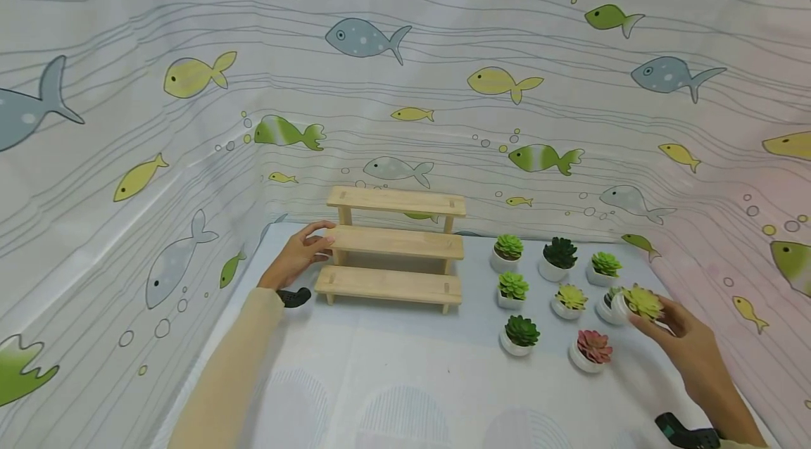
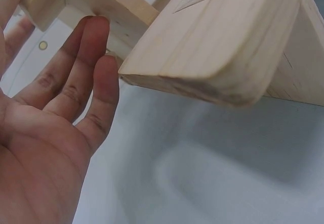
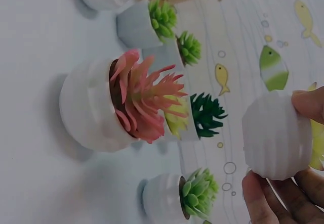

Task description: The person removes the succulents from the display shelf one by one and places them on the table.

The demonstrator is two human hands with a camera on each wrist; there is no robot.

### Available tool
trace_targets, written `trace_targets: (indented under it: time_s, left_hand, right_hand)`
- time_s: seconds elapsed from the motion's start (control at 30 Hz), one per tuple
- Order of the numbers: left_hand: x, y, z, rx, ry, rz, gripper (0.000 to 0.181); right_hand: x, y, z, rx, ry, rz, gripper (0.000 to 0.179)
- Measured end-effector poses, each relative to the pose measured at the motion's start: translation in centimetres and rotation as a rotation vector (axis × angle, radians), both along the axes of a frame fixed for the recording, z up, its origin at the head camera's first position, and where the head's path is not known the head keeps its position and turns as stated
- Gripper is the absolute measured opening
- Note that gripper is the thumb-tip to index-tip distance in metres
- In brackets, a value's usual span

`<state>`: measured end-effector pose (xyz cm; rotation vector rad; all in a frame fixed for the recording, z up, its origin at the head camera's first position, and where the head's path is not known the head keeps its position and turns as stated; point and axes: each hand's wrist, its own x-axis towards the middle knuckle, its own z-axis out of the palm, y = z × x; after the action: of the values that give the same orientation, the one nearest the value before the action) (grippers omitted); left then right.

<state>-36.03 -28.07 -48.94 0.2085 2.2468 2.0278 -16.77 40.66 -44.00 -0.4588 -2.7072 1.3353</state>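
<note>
A three-tier wooden shelf [image 1: 395,241] stands on the table's left half. My left hand [image 1: 303,252] is at the left end of its middle tier; in the left wrist view, loosely bent fingertips [image 2: 105,77] lie right at the board's edge. On the right, my right hand [image 1: 687,343] pinches a yellow-green artificial succulent in a white pot [image 1: 642,302] between thumb and fingers. In the right wrist view this ribbed pot [image 3: 277,135] is raised and its plant is mostly hidden. Behind it in the head view, a pale green succulent [image 1: 611,298] is partly covered.
Several potted succulents stand right of the shelf, among them a red one [image 1: 594,348], a dark green one [image 1: 559,257] and a small yellow-green one [image 1: 570,299]. A fish-patterned curtain [image 1: 405,83] surrounds the back and sides of the table [image 1: 405,364].
</note>
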Motion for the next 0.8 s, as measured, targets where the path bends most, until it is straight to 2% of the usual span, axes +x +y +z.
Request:
trace_targets:
  time_s: [0.33, 0.6, 0.8]
  left_hand:
    - [-0.1, 0.0, 0.2, 0.0, -0.014, -0.005, 0.051]
    - [0.0, 0.0, 0.2, 0.003, -0.012, -0.005, 0.049]
    - [0.0, -0.1, 0.3, 0.013, -0.015, -0.018, 0.051]
  right_hand:
    - [0.7, 0.9, -0.7, -0.028, -0.063, -0.075, 0.099]
    - [1.4, 1.9, -2.1, -0.034, -0.046, -0.085, 0.098]
    - [1.4, 2.0, -2.9, -0.041, -0.13, -0.132, 0.103]
